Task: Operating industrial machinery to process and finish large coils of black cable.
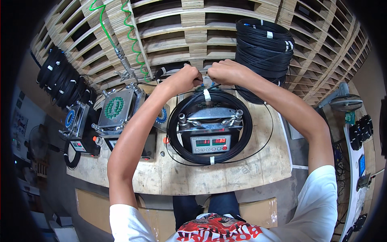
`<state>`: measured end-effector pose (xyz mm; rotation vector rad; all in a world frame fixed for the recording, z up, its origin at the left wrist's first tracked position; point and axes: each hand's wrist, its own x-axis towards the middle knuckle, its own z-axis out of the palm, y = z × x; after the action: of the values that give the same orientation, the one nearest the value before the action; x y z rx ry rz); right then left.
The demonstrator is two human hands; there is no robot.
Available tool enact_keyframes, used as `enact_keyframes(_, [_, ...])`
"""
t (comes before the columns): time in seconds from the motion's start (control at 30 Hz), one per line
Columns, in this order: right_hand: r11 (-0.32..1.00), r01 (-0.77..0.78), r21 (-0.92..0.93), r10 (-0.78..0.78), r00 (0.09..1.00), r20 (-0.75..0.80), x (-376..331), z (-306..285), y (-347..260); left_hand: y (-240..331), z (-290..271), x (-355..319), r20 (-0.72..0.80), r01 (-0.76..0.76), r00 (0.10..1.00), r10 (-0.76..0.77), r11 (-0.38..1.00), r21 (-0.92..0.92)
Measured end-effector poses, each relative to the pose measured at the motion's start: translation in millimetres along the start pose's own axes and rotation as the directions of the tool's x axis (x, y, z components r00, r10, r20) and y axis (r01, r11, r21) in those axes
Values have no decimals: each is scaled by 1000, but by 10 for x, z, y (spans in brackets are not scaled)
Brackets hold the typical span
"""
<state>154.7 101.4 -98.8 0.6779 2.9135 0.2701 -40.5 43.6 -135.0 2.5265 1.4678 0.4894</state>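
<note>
Both of my hands reach over the far side of a machine with a digital display panel (210,149). A coil of thin black cable (173,129), tied with white tape, lies around that machine. My left hand (191,76) is closed, its fingertips pinched just beyond the coil's far edge. Close by on its right, my right hand (225,72) is closed too, knuckles up. Small blue pieces (213,84) show just below and between the hands. What the fingers hold is too small and hidden to make out.
On the left of the wooden table (258,169) stand a machine with a ring of green pieces (114,107) and one with a blue ring (70,118). A tall stack of black cable coils (264,56) is at the back right. Green coiled air hoses (131,36) hang before pallets.
</note>
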Motion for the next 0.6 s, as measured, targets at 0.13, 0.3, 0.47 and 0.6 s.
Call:
enact_keyframes(0.13, [998,7,57,-7,1000,4,-18,-30,7,25,27,-25,-17,-31,999,31,999,8])
enact_keyframes(0.3, [996,20,85,-22,1000,20,-24,-38,-29,6,52,-57,-38,-11,999,10,1000,-15])
enact_keyframes(0.47, [996,33,-82,-29,998,52,97,-51,-133,10,89,-71,-69,-3,998,3,1000,-11])
enact_keyframes(0.6, [998,34,-60,-31,998,54,150,-58,-211,53,99,-106,-88,14,996,-14,1000,-5])
